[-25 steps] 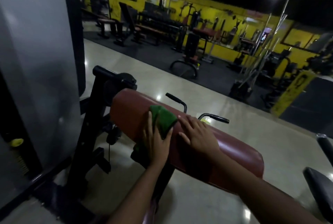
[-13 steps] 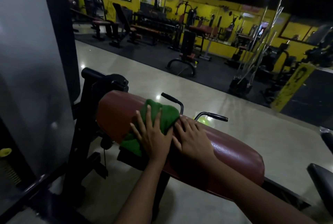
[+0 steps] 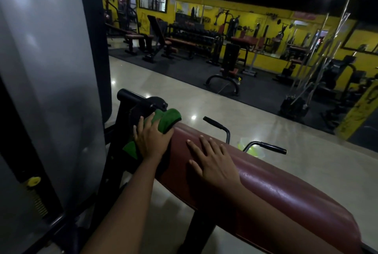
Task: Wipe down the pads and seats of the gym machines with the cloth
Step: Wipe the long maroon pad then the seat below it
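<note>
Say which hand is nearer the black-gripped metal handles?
Right: the right hand lies on the red pad beside the handles; left hand grips the green cloth further left.

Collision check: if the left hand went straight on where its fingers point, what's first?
Probably the black machine bracket just past the end of the pad: the left hand, gripping the green cloth, points at it. Depth is unclear.
</note>
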A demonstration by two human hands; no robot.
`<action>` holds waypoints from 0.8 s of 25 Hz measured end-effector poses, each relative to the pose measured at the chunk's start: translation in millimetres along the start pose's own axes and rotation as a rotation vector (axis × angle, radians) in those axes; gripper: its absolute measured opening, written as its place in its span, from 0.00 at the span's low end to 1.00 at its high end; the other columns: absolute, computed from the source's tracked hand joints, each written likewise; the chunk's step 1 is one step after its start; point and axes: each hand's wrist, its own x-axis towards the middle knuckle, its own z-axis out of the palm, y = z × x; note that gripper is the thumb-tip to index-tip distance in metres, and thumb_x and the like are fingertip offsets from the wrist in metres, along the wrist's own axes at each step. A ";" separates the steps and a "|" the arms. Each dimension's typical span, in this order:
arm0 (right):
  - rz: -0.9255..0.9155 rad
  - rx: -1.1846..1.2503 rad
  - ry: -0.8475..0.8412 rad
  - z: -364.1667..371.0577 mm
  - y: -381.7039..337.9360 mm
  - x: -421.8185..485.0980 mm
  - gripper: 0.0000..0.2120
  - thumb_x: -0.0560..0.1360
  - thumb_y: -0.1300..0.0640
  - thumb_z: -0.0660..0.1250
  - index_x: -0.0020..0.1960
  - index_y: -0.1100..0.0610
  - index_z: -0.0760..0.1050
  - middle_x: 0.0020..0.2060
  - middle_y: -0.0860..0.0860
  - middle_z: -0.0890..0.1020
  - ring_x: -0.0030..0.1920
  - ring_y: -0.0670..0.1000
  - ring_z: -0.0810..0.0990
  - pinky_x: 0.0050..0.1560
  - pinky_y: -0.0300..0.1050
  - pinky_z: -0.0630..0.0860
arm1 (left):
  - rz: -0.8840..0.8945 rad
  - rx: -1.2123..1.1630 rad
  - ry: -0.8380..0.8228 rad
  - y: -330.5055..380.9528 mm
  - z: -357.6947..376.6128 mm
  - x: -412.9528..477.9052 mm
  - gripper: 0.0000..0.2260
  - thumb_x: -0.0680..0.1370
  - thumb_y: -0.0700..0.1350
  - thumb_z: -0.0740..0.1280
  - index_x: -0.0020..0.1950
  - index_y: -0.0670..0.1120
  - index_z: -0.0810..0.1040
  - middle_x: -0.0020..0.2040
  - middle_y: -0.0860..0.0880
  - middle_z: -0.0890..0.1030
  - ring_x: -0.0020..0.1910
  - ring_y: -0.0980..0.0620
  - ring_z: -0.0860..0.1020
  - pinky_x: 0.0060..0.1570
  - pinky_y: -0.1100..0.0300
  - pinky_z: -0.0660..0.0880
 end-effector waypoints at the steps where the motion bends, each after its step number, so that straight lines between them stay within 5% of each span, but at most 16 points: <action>1: 0.010 -0.024 0.017 3.2 0.6 0.2 0.26 0.78 0.39 0.47 0.73 0.45 0.58 0.68 0.58 0.71 0.65 0.61 0.73 0.61 0.58 0.72 | -0.052 -0.013 -0.030 -5.1 -2.1 10.6 0.27 0.72 0.57 0.69 0.67 0.48 0.73 0.68 0.46 0.73 0.69 0.42 0.67 0.69 0.47 0.59; 4: 0.020 -0.049 0.031 6.4 0.8 -1.9 0.26 0.78 0.39 0.48 0.73 0.46 0.60 0.66 0.57 0.73 0.63 0.60 0.75 0.59 0.57 0.73 | -0.334 -0.225 -0.200 -25.1 -10.5 40.1 0.27 0.72 0.63 0.65 0.64 0.48 0.75 0.62 0.42 0.77 0.61 0.39 0.74 0.61 0.46 0.70; 7: 0.006 -0.083 0.056 7.7 0.2 -1.8 0.26 0.78 0.40 0.48 0.73 0.46 0.61 0.66 0.57 0.74 0.62 0.59 0.75 0.59 0.56 0.73 | -0.524 -0.485 -0.305 -41.2 -14.8 46.0 0.33 0.71 0.63 0.67 0.68 0.43 0.71 0.65 0.40 0.74 0.64 0.38 0.72 0.63 0.48 0.69; 12: -0.017 -0.080 0.052 10.8 0.6 -4.8 0.26 0.79 0.40 0.45 0.75 0.47 0.54 0.69 0.58 0.69 0.67 0.60 0.70 0.63 0.57 0.69 | -0.862 -0.874 -0.164 -59.9 -14.4 -0.5 0.36 0.73 0.62 0.66 0.71 0.38 0.66 0.68 0.39 0.72 0.67 0.41 0.71 0.65 0.53 0.68; 15: -0.029 -0.084 0.036 10.6 2.7 -3.3 0.27 0.79 0.40 0.43 0.75 0.47 0.52 0.70 0.59 0.67 0.68 0.60 0.68 0.64 0.57 0.68 | -0.988 -1.080 -0.066 -51.3 -1.9 -49.8 0.31 0.75 0.60 0.65 0.70 0.40 0.67 0.67 0.45 0.72 0.63 0.46 0.73 0.58 0.55 0.71; 17: -0.035 -0.095 0.025 9.8 4.2 -2.1 0.27 0.79 0.39 0.42 0.76 0.47 0.51 0.71 0.59 0.66 0.68 0.60 0.67 0.64 0.57 0.68 | -1.049 -1.331 -0.099 -41.2 12.7 -82.0 0.33 0.70 0.65 0.68 0.66 0.45 0.72 0.64 0.48 0.76 0.57 0.49 0.78 0.51 0.55 0.75; 20: -0.042 -0.097 0.010 9.5 6.7 -2.1 0.28 0.79 0.39 0.42 0.76 0.47 0.49 0.72 0.58 0.64 0.69 0.60 0.66 0.64 0.56 0.67 | -1.082 -1.523 -0.164 -26.4 31.5 -121.2 0.37 0.65 0.69 0.69 0.68 0.48 0.72 0.61 0.46 0.79 0.55 0.45 0.80 0.55 0.49 0.76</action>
